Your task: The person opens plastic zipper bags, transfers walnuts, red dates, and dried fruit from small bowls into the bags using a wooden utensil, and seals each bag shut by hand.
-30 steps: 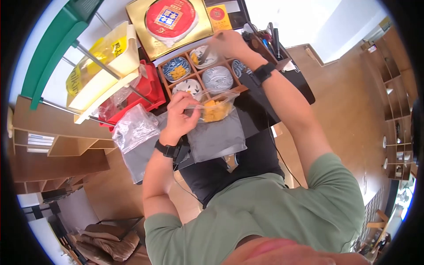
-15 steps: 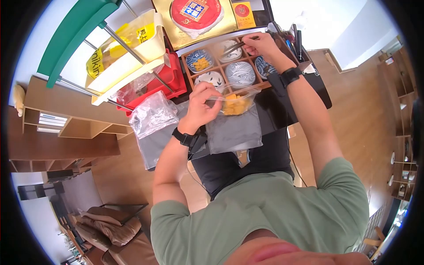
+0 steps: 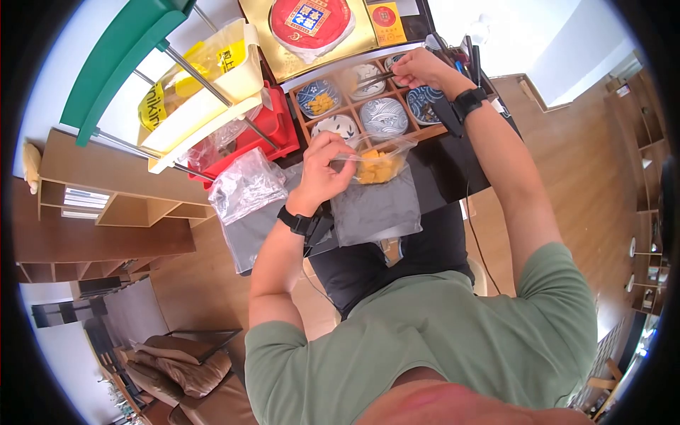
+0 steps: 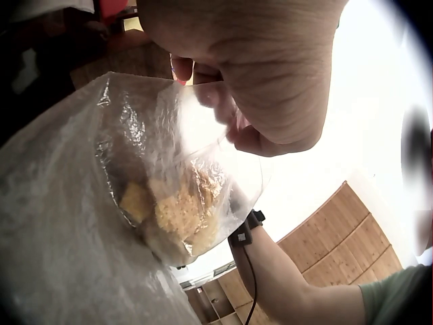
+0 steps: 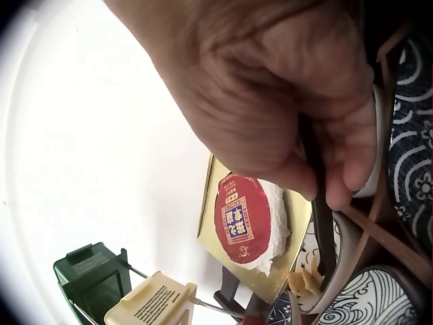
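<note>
My left hand [image 3: 324, 170] pinches the upper edge of a clear plastic bag [image 4: 132, 125]. Yellow-orange chunks [image 3: 377, 168] lie inside it. Dark, narrow tongs [image 5: 325, 233] are held between the thumb and fingers of my right hand [image 3: 421, 69]. Their tips reach down into a white patterned bowl [image 3: 367, 70], right beside yellow pieces [image 5: 306, 279] in the right wrist view. That bowl stands in the back row of a wooden compartment box [image 3: 353, 106]. A blue bowl [image 3: 307, 91] to its left also holds yellow pieces.
More patterned bowls, including a wave-patterned one [image 3: 384, 118], fill the box. Left of it stand a red bin [image 3: 280, 127] and a cream bin [image 3: 244, 78] on a metal rack. A crumpled clear bag [image 3: 248, 180] lies nearby. A gold box [image 3: 283, 60] with a red-labelled round package sits behind.
The head view has shifted, so the table appears further right. Relative to the bowl, my right hand has drawn slightly right with the tongs. My left hand keeps its pinch on the bag.
</note>
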The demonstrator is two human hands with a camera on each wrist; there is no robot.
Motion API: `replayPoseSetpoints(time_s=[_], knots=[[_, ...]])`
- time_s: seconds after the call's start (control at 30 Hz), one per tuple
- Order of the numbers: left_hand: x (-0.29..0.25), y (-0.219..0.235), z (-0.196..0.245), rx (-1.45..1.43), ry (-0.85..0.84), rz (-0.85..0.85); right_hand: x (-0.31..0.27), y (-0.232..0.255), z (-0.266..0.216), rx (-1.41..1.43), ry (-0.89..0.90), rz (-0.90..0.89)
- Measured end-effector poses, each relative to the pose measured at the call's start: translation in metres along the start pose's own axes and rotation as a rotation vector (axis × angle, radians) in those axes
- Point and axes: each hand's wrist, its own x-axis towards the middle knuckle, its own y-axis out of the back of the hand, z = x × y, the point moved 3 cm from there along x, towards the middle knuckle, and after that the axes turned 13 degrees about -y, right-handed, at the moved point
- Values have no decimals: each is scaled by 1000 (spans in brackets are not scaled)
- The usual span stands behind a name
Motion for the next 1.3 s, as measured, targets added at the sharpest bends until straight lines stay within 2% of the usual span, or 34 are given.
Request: replayPoseSetpoints(time_s=[0.07,0.23,0.67,0.93,1.3], knots=[[0,0,1,-1,-2,-3,-2,0,3,-11,-4,3],[1,0,1,-5,6,4,12,-2,21,165,36,-92],[1,-1,1,-2,-1,6,1,-6,26,291,43,-96],[2,1,3,-1,-7,-3,11,-6,40,400,-57,-129],[2,1,4,0,24,7,1,7,46,480,12,-158]])
